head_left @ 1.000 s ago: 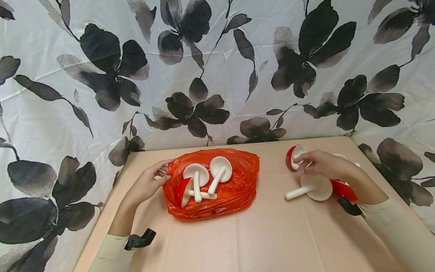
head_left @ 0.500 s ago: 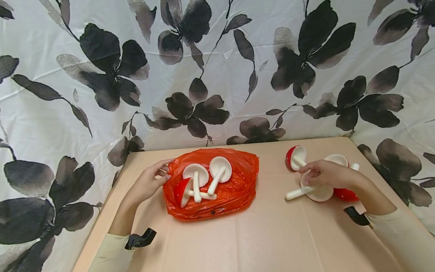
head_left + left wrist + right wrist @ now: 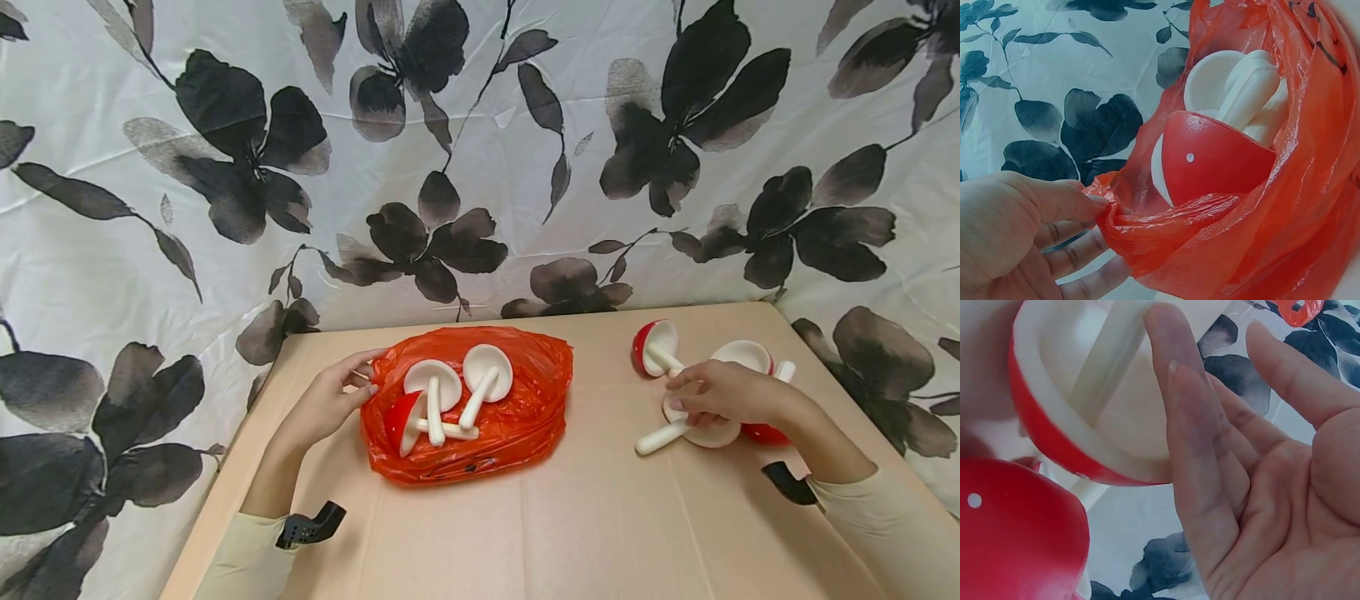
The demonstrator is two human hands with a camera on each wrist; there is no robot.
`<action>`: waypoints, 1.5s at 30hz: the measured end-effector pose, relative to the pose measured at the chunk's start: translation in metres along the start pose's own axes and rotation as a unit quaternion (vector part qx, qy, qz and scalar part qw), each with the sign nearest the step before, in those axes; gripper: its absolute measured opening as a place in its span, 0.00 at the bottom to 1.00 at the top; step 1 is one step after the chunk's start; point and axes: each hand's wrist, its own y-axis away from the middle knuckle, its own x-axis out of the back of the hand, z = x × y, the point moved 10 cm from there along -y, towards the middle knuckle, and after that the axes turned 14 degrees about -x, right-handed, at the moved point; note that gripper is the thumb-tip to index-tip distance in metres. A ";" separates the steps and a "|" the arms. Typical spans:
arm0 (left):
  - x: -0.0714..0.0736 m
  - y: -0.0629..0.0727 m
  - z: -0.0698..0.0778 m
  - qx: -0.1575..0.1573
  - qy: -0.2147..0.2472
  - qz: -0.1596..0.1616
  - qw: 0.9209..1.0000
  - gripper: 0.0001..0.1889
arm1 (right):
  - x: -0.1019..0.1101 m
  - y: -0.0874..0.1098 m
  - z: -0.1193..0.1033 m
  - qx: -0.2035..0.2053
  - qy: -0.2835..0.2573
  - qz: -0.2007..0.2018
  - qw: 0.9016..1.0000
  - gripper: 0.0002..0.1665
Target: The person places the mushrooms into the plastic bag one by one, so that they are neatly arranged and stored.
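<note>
My left hand (image 3: pixel 326 404) pinches the left edge of an orange-red plastic bag (image 3: pixel 525 425) between thumb and finger. Three toy mushrooms lie in the bag; in the left wrist view a red cap (image 3: pixel 1210 156) with a white dot faces me, beside pale stems (image 3: pixel 1254 90). At the right, my right hand (image 3: pixel 727 390) is over an upturned toy mushroom (image 3: pixel 660 437) with a white stem. In the right wrist view its fingers (image 3: pixel 1188 437) touch that mushroom's hollow underside (image 3: pixel 1141 394) near the stem, and the thumb stands apart.
Another toy mushroom (image 3: pixel 656 343) lies behind the right hand, and one (image 3: pixel 744 354) beyond the wrist. A red cap (image 3: pixel 765 433) shows under the forearm. Flowered fabric (image 3: pixel 555 167) hangs behind the pale table (image 3: pixel 517 533).
My right hand first drew back slightly from the rear mushroom, then lowered onto the nearer one, whose stem has shifted a little. The left hand and bag stay put.
</note>
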 end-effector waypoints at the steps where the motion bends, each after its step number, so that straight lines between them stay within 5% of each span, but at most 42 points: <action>1: 0.000 0.000 0.001 0.000 0.002 -0.001 1.000 0.28 | 0.000 0.000 0.001 -0.007 0.003 0.001 1.000 0.28; 12: 0.001 -0.001 0.022 0.000 0.001 -0.007 1.000 0.28 | -0.015 0.000 0.012 -0.034 -0.027 -0.032 0.999 0.16; 16: -0.001 -0.001 0.006 -0.001 0.001 -0.004 1.000 0.28 | -0.018 -0.001 0.012 -0.019 -0.026 -0.036 0.999 0.11; 22: 0.001 0.000 0.005 -0.007 0.011 -0.002 1.000 0.29 | -0.016 0.000 0.003 0.003 -0.003 -0.035 0.999 0.07; 32: 0.000 0.000 0.003 -0.007 0.007 -0.001 1.000 0.28 | -0.018 -0.005 -0.008 0.034 0.055 -0.018 0.998 0.24; 45: 0.000 0.001 0.001 -0.008 0.003 0.000 1.000 0.28 | -0.021 -0.008 -0.021 0.080 0.012 -0.021 0.996 0.37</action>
